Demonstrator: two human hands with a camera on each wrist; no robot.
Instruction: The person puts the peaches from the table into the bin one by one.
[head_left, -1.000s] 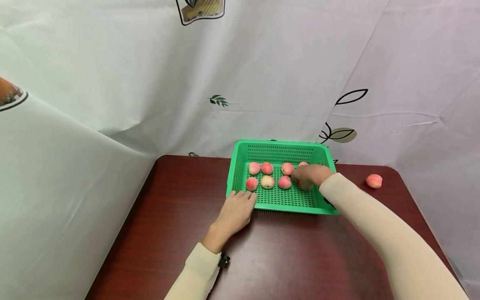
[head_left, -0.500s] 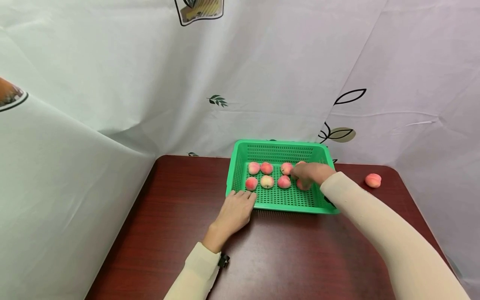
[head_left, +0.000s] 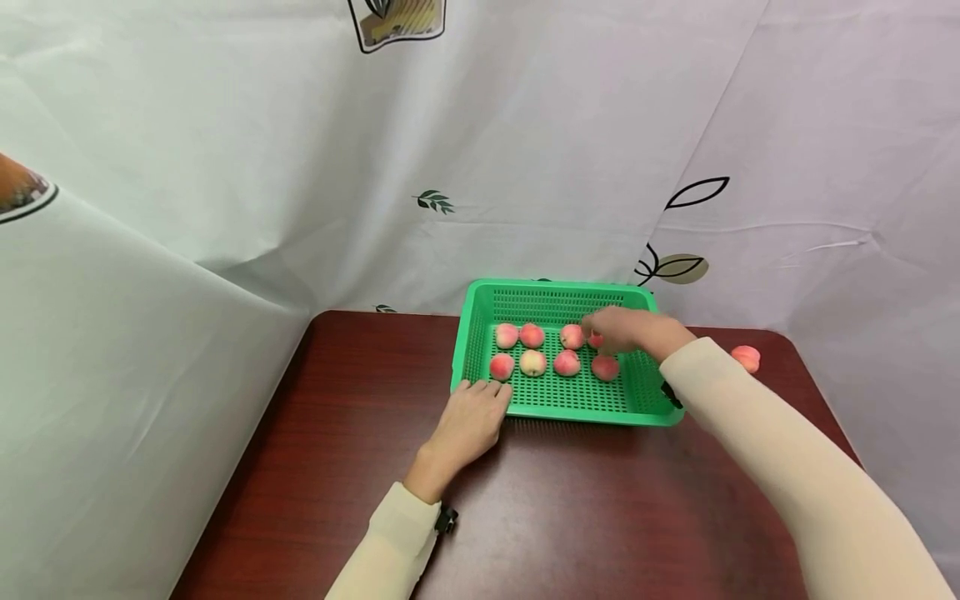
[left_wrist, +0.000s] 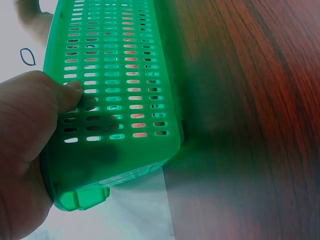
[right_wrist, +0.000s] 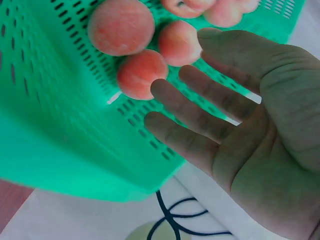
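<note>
A green plastic basket [head_left: 577, 414] with slotted walls holds several pink and yellowish peaches [head_left: 567, 363] in two rows. My left hand [head_left: 468, 423] grips its near left rim; in the left wrist view the thumb [left_wrist: 70, 95] presses the outer wall and the fingers are hidden over the rim. Over the right end of the basket is my right hand [head_left: 630, 327], empty, fingers spread and slightly bent in the right wrist view. Its fingertips [right_wrist: 159, 87] overlap a peach [right_wrist: 142, 74] there. A nearer peach [head_left: 605, 367] lies just below that hand in the head view.
One more peach [head_left: 746, 358] lies on the dark red table [head_left: 337, 400] right of the basket, partly behind the right sleeve [head_left: 780, 450]. White printed cloth [head_left: 360, 167] hangs behind and along both sides of the table.
My right hand has risen off the near right peach and shifted slightly back, leaving that peach in full view in the basket. The left hand stays on the rim.
</note>
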